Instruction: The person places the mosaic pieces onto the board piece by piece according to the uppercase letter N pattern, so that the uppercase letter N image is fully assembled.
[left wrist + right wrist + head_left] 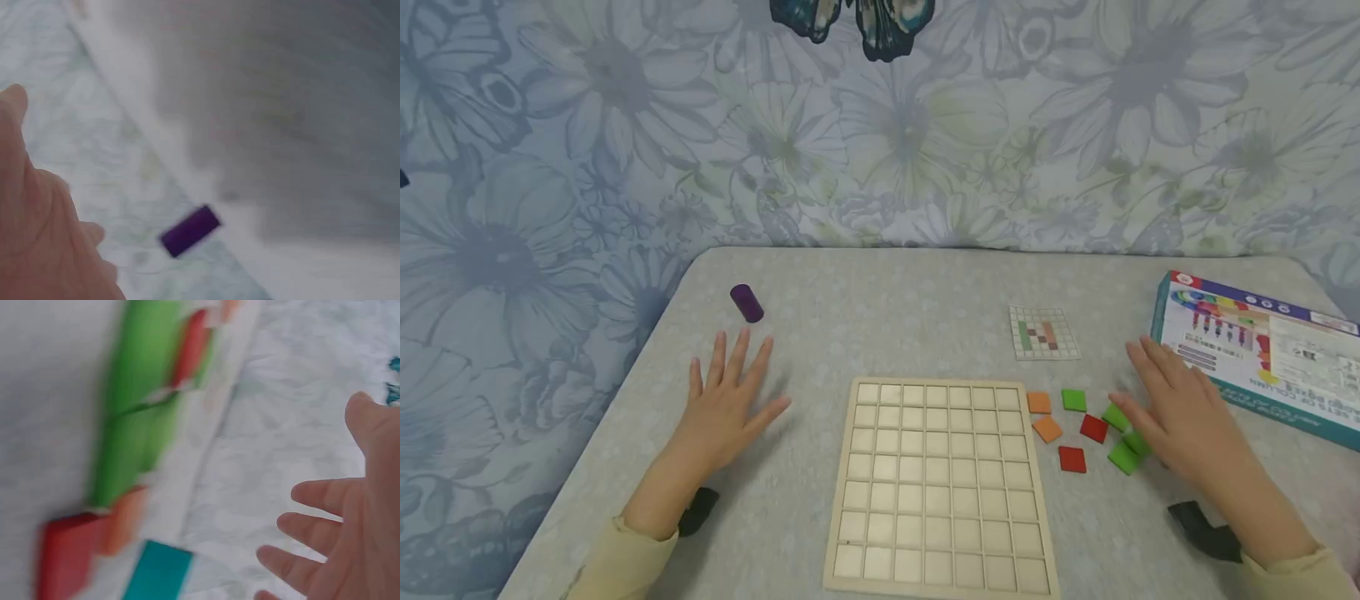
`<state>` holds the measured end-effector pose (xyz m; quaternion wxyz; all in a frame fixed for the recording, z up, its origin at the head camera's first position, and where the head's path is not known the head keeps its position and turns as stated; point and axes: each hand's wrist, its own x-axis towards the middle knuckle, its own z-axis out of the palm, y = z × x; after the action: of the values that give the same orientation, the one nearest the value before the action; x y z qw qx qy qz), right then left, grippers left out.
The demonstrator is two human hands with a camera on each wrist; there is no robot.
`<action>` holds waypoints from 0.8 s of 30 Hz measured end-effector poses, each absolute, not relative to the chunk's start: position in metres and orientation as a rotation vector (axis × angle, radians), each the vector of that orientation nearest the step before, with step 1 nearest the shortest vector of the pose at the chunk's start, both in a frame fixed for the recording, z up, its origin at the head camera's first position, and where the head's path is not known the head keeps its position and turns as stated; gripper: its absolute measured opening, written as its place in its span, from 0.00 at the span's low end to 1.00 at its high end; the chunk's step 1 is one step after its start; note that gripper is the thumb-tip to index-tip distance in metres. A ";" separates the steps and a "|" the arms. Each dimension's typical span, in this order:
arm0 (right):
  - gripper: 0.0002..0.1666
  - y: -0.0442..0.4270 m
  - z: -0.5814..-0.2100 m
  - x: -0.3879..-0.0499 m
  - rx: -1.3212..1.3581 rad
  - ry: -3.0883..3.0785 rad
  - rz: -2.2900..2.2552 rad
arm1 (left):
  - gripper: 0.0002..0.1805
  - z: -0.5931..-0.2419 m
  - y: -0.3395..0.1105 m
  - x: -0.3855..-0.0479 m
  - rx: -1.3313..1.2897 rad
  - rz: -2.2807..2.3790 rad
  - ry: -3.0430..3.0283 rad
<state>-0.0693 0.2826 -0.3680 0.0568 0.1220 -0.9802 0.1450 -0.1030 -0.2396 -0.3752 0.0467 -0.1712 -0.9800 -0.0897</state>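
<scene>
My left hand (721, 417) is spread flat over the left side of the table and holds nothing. Just beyond its fingertips lies a purple cylinder (747, 303), also visible in the left wrist view as a purple cylinder (190, 230). On the right, my right hand (1183, 417) has its fingers extended beside a loose group of square tiles: green tiles (1073, 400), red tiles (1072, 459) and orange tiles (1039, 402). Its thumb side partly covers some green tiles; contact cannot be told. Between the hands lies a wooden grid board (938, 492) with bare square cells.
Behind the tiles lies a small pattern card (1043, 333) printed with a grid of coloured squares. A flat cardboard box (1262, 358) occupies the right side of the table. A flower-patterned wall covering (910, 142) rises along the table's far edge.
</scene>
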 end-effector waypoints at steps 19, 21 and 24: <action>0.17 0.268 -0.361 -0.029 0.181 -2.802 1.257 | 0.48 -0.372 -0.196 -0.080 -1.104 -1.356 -2.923; 0.17 0.265 -0.369 -0.031 0.146 -2.814 1.314 | 0.50 -0.379 -0.197 -0.081 -1.147 -1.360 -2.949; 0.16 0.257 -0.379 -0.031 0.134 -2.818 1.385 | 0.55 -0.388 -0.198 -0.080 -1.256 -1.327 -2.983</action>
<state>-0.0307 0.2574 -0.3789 -0.0008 0.0425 -0.8966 0.4407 -0.0799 -0.1983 -0.3884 -0.1773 -0.3533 -0.8393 -0.3733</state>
